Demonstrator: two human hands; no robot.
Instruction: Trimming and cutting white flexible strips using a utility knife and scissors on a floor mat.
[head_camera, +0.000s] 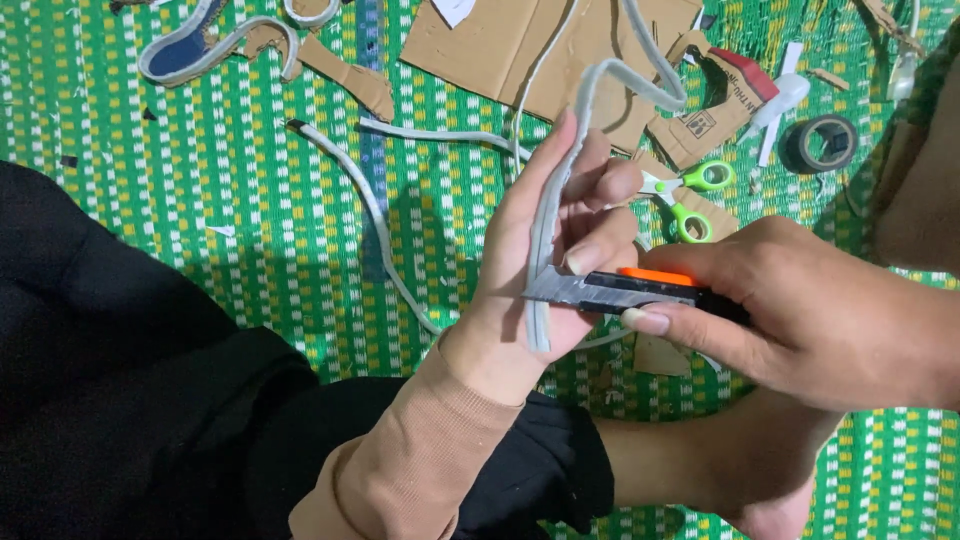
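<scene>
Grey foam strip (545, 230) lay gripped along the left hand (540, 270) while the right hand (800, 310) clasped a utility knife (620, 290), whose blade, touching the palm, could slip and cut skin.

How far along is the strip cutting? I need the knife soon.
Cut cardboard pieces and a loose grey strip already lie on the green mat. The left hand holds a grey foam strip upright; the right hand presses a utility knife against its lower end. The strip looks uncut there.

Strip (545, 230) in left hand (530, 290), knife (620, 290) right of it, scissors (690, 195) behind
</scene>
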